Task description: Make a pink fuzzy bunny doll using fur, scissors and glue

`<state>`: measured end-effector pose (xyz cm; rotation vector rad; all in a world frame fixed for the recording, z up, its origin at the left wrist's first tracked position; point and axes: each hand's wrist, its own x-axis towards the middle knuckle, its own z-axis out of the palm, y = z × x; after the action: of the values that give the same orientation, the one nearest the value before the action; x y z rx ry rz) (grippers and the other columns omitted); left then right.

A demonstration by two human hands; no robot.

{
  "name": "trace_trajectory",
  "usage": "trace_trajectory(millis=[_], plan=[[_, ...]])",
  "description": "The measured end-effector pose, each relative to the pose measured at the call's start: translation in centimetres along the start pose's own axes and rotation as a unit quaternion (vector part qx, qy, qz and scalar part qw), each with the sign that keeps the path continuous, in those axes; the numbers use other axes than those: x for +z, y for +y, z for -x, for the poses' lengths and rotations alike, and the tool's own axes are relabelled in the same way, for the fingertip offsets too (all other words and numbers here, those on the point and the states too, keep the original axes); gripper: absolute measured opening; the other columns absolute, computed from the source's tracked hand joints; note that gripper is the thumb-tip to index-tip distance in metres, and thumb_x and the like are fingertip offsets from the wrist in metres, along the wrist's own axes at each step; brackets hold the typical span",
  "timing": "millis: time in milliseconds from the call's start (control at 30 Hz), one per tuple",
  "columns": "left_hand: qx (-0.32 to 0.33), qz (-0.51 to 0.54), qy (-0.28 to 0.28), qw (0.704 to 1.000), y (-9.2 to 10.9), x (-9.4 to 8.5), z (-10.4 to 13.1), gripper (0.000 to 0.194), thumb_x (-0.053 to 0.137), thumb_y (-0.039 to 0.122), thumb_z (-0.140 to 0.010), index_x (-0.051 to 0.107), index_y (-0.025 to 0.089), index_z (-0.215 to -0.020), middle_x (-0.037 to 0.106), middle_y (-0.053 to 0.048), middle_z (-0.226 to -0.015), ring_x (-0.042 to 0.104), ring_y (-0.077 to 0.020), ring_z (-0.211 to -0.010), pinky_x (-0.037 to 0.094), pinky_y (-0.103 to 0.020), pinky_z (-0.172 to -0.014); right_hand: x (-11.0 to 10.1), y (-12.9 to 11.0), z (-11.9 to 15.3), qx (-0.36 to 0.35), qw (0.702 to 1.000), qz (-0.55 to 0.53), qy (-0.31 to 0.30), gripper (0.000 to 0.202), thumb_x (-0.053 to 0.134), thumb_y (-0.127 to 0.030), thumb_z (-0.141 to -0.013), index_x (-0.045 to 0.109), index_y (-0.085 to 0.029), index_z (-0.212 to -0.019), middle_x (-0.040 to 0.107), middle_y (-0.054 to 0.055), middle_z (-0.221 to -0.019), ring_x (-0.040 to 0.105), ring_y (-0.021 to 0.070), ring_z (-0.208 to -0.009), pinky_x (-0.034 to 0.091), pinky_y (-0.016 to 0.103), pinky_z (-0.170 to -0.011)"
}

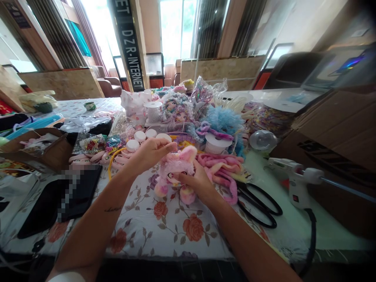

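A small pink plush doll with a printed face, a pointed ear and pink-yellow pompom feet is held upright just above the flowered tablecloth. My right hand wraps round its right side, the thumb lying across the lower face. Over the other side of the doll's head, my left hand has thumb and fingers pinched together. Whatever is between those fingertips, if anything, is too small to make out. Behind my right hand lie fuzzy pink-orange strips. Black-handled scissors rest to the right.
A glue gun with its cord stands at the right, by a large cardboard box. White spools, blue fluffy yarn and bagged trims crowd the back. On the left are a dark tablet-like slab and an open carton.
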<state>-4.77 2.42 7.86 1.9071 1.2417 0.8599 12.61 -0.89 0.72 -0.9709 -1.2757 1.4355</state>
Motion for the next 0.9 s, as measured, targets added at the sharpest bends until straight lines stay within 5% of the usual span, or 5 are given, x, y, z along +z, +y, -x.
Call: trace_trajectory(millis=[267, 500, 800, 900], plan=[[0.010, -0.009, -0.065, 0.998, -0.4, 0.0, 0.0, 0.031, 0.068, 0.045, -0.074, 0.071, 0.016, -0.081, 0.069, -0.006, -0.093, 0.061, -0.0167, -0.076, 0.046, -0.025, -0.062, 0.0, -0.3, 0.1, 0.013, 1.000, 0.015, -0.005, 0.047, 0.082, -0.030, -0.058, 0.055, -0.021, -0.096, 0.058, -0.003, -0.072, 0.052, 0.0132, -0.059, 0.041, 0.026, -0.053], [0.080, -0.179, -0.037, 0.980, 0.9, 0.2, 0.6, 0.018, 0.061, 0.029, -0.081, 0.071, 0.018, -0.073, 0.067, -0.005, -0.090, 0.060, -0.0196, -0.086, 0.044, -0.030, -0.078, -0.1, 0.5, -0.2, 0.004, 0.999, 0.049, -0.011, 0.046, 0.081, -0.030, -0.060, 0.058, -0.022, -0.098, 0.058, -0.004, -0.072, 0.052, 0.0117, -0.058, 0.042, 0.025, -0.054], [0.073, -0.109, 0.018, 0.991, 0.9, -0.4, 0.4, 0.043, 0.049, 0.052, -0.089, 0.072, 0.016, -0.083, 0.068, -0.006, -0.095, 0.062, -0.0192, -0.086, 0.046, -0.026, -0.073, 0.2, -0.5, 0.3, 0.003, 1.000, 0.016, -0.003, 0.045, 0.081, -0.031, -0.060, 0.057, -0.021, -0.097, 0.061, -0.002, -0.076, 0.054, 0.0126, -0.062, 0.043, 0.025, -0.055], [0.055, -0.116, -0.003, 0.992, 0.6, -0.5, 0.5, 0.038, 0.060, 0.052, -0.081, 0.072, 0.016, -0.082, 0.068, -0.006, -0.100, 0.063, -0.0181, -0.081, 0.047, -0.026, -0.070, 0.1, -0.4, 0.3, 0.003, 1.000, 0.010, -0.005, 0.047, 0.082, -0.028, -0.059, 0.057, -0.021, -0.097, 0.060, -0.003, -0.075, 0.053, 0.0119, -0.062, 0.042, 0.024, -0.055]])
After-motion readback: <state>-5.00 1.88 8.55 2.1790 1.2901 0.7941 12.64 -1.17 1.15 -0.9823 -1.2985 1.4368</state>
